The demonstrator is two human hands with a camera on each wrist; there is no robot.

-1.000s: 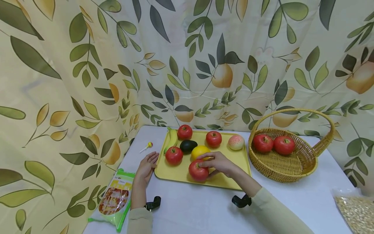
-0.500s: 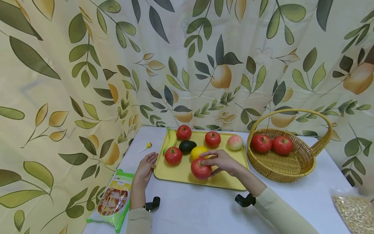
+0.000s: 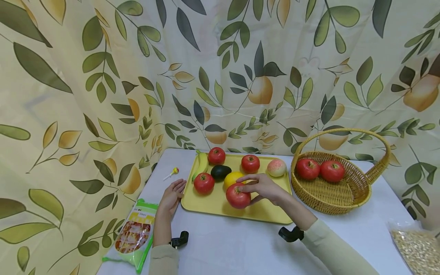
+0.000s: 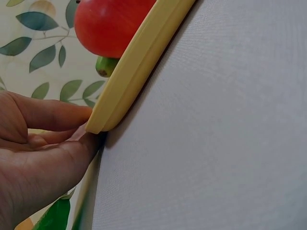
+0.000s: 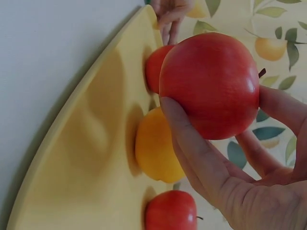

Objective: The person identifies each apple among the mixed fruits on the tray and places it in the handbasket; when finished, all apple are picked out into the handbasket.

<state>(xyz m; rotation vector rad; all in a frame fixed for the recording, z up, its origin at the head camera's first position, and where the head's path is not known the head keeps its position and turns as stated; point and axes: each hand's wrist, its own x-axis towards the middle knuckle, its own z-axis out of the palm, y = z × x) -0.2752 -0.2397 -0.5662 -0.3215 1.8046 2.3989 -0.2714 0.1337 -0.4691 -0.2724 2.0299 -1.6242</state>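
Observation:
My right hand (image 3: 266, 188) grips a red apple (image 3: 238, 196) with thumb and fingers, just over the front of the yellow tray (image 3: 203, 205). In the right wrist view that apple (image 5: 211, 86) has a dark stem and hangs away from the tray's surface. My left hand (image 3: 170, 196) pinches the tray's left rim near its front corner; the left wrist view shows this corner between thumb and fingers. A yellow lemon-like fruit (image 3: 231, 178) is partly behind the right hand. Other red apples, such as the front-left apple (image 3: 204, 183), lie on the tray.
A banana (image 3: 203, 162), an avocado (image 3: 220, 172) and a peach (image 3: 276, 167) share the tray. To its right stands a handled wicker basket (image 3: 338, 200) with two red apples. A lollipop (image 3: 175, 170) and a green food bag (image 3: 137, 229) lie left; a bag of grains (image 3: 417, 244) lies right.
My right hand has lifted the apple and carried it slightly right and up from the tray's front. The left hand stays at the tray's rim.

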